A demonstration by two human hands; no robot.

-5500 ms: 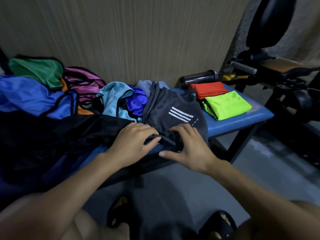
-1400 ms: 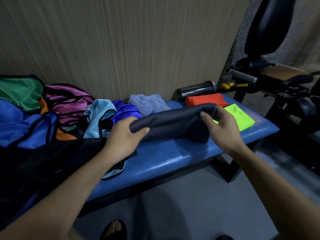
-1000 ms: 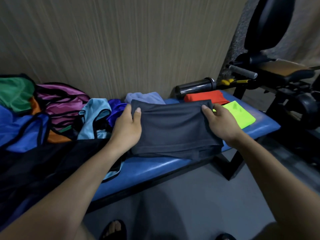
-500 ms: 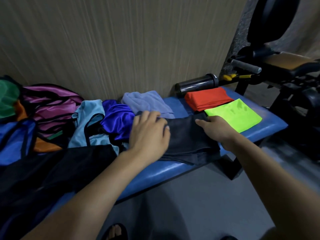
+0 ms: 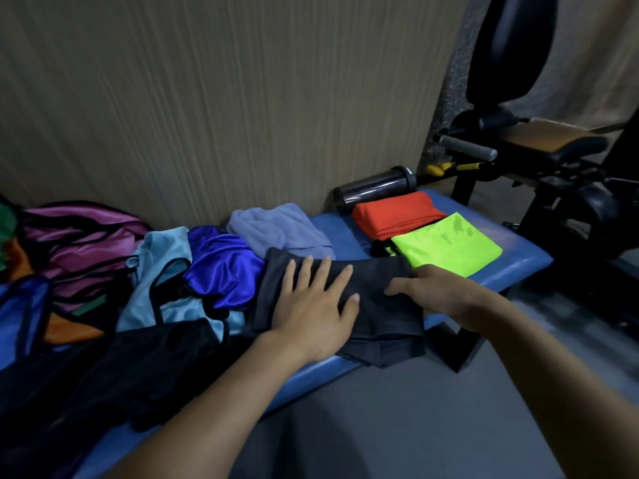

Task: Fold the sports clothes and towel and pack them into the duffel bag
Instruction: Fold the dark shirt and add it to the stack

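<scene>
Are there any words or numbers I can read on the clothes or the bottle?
None can be read here.
Dark grey garment under both hands: no print shows.
Orange and neon green folded clothes: plain.
Black bottle: no readable label.

1. The left hand covers the middle of the dark garment.
2. The green cloth and blue cloth are cut off by the left edge.
3. The black fabric is too dark to identify.
4. The right hand is motion-blurred; its fingers' lie is unclear.
</scene>
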